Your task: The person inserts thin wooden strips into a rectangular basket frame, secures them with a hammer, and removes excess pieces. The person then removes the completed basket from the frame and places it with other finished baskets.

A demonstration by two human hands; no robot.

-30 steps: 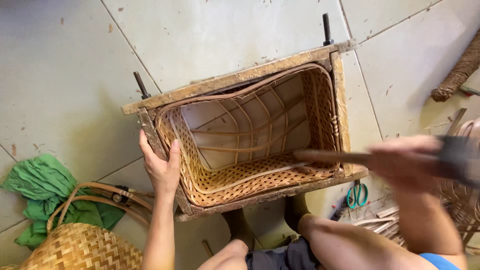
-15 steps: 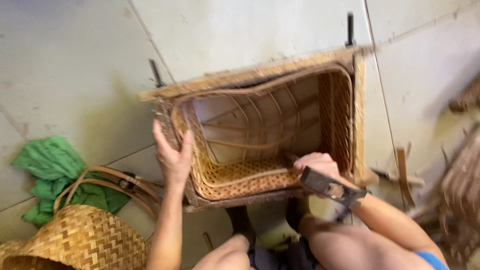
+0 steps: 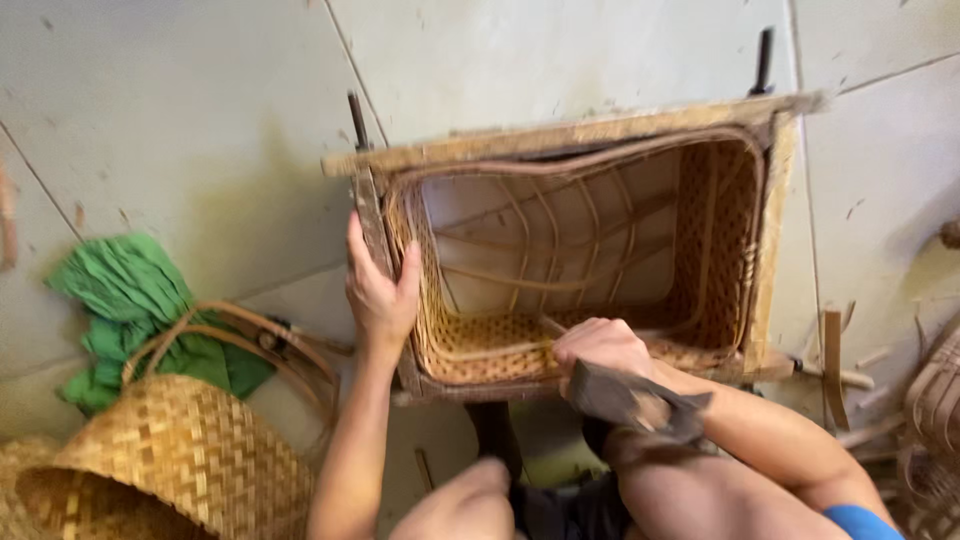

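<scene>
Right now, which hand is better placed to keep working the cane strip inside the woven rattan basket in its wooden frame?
Right, probably. The right hand already sits at the near wall of the woven rattan basket, gripping a dark tool beside the thin cane strip. The left hand is wrapped around the wooden frame, steadying its left side.

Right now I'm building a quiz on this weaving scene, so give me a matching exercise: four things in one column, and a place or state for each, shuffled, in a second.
Things:
1. left hand
2. right hand
3. green cloth
4. round woven basket

Places or states:
A. lying on the tiled floor at far left
B. gripping the left side of the wooden frame
C. tipped on its side at lower left
D. at the near edge of the rectangular basket, holding a dark tool

Pairs: 1-B, 2-D, 3-A, 4-C
</scene>
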